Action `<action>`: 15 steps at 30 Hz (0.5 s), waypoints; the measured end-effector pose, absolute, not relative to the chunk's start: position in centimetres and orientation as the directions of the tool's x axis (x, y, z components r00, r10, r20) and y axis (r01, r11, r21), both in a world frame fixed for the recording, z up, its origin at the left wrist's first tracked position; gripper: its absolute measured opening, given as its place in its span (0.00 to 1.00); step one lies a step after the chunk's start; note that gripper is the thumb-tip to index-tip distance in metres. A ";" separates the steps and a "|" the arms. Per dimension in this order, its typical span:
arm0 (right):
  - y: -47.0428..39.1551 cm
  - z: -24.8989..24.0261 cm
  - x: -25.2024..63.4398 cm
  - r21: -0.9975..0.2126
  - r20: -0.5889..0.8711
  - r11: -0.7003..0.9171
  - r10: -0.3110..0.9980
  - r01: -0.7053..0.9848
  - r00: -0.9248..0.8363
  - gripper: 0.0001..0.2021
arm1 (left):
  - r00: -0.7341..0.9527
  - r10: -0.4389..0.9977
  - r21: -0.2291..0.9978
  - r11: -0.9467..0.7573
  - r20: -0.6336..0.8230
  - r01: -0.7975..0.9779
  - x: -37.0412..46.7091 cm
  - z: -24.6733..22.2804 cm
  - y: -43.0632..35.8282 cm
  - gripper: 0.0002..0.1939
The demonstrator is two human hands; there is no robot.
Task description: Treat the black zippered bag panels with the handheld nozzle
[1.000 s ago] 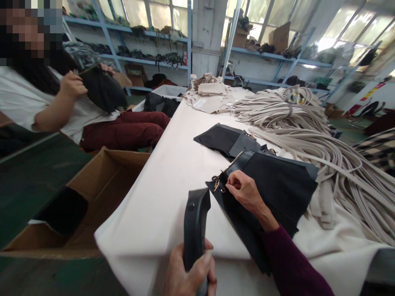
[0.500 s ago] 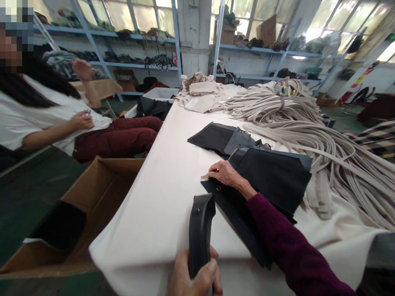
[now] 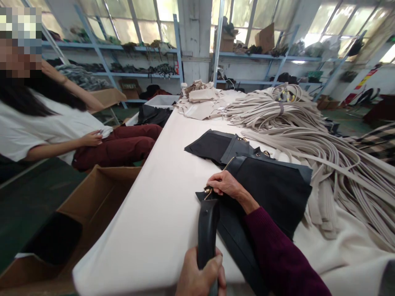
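My left hand (image 3: 202, 271) is wrapped round the handle of a black curved tool (image 3: 208, 230) at the bottom centre. The tool's top end is up against gold-coloured metal hardware (image 3: 207, 192) at the corner of a black fabric piece (image 3: 237, 242). My right hand (image 3: 226, 184), below a purple sleeve, comes in from the right with its fingers pinched on that black piece beside the hardware. Another black piece with a zip (image 3: 271, 185) lies beyond and right of it. Farther back is a smaller black piece (image 3: 212, 144).
Beige straps (image 3: 308, 144) are heaped along the right, with beige cloth pieces (image 3: 200, 98) at the far end of the white-covered table (image 3: 148, 205). On the left a person (image 3: 61, 127) sits near an open cardboard box (image 3: 92, 197). Shelves (image 3: 138, 76) stand behind.
The tool has moved right, up to the black piece's corner. My right hand has shifted slightly, and gold hardware now shows beside it. The seated person's raised hand has moved up towards the head.
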State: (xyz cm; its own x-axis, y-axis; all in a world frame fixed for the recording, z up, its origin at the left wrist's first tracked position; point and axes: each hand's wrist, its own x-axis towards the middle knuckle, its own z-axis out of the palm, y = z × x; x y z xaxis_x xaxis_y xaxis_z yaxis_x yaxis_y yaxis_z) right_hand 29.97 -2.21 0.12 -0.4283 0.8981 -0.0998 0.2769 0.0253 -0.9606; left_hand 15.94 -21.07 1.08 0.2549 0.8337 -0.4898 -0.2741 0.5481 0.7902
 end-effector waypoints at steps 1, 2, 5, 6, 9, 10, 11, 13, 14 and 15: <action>-2.2 0.2 30.0 -0.967 -0.106 0.007 0.898 0.255 -0.426 0.12 | 0.259 0.834 0.784 0.548 -0.487 -0.290 16.2 0.9 -20.5 0.19; -2.3 0.2 30.0 -0.972 -0.112 -0.010 0.899 0.236 -0.423 0.11 | 0.259 0.838 0.783 0.542 -0.480 -0.306 16.4 0.8 -20.0 0.19; -2.2 0.2 30.0 -0.980 -0.124 -0.050 0.909 0.191 -0.398 0.09 | 0.253 0.852 0.790 0.521 -0.459 -0.324 17.0 0.4 -18.5 0.17; -2.2 0.2 30.0 -0.982 -0.127 -0.060 0.913 0.181 -0.387 0.09 | 0.254 0.853 0.792 0.518 -0.455 -0.321 17.2 0.3 -18.1 0.17; -2.1 0.4 30.4 -0.983 -0.138 -0.081 0.914 0.163 -0.382 0.10 | 0.249 0.847 0.774 0.530 -0.469 -0.345 17.0 0.5 -18.0 0.17; -2.1 0.6 30.7 -0.984 -0.132 -0.070 0.909 0.167 -0.395 0.11 | 0.233 0.846 0.757 0.533 -0.479 -0.379 16.7 0.7 -18.3 0.17; -2.1 0.8 31.0 -0.982 -0.106 -0.026 0.900 0.189 -0.422 0.11 | 0.206 0.847 0.739 0.528 -0.489 -0.418 16.3 1.0 -18.8 0.18; -2.2 1.3 31.5 -0.949 -0.018 0.146 0.860 0.279 -0.510 0.14 | 0.124 0.852 0.718 0.498 -0.508 -0.485 15.2 1.6 -19.9 0.19; -2.3 1.4 31.7 -0.909 0.023 0.250 0.830 0.334 -0.557 0.17 | 0.078 0.856 0.721 0.476 -0.511 -0.504 14.6 1.9 -20.5 0.19; -2.4 1.5 31.8 -0.856 0.053 0.346 0.799 0.385 -0.599 0.19 | 0.038 0.860 0.732 0.455 -0.508 -0.507 14.0 2.1 -21.0 0.19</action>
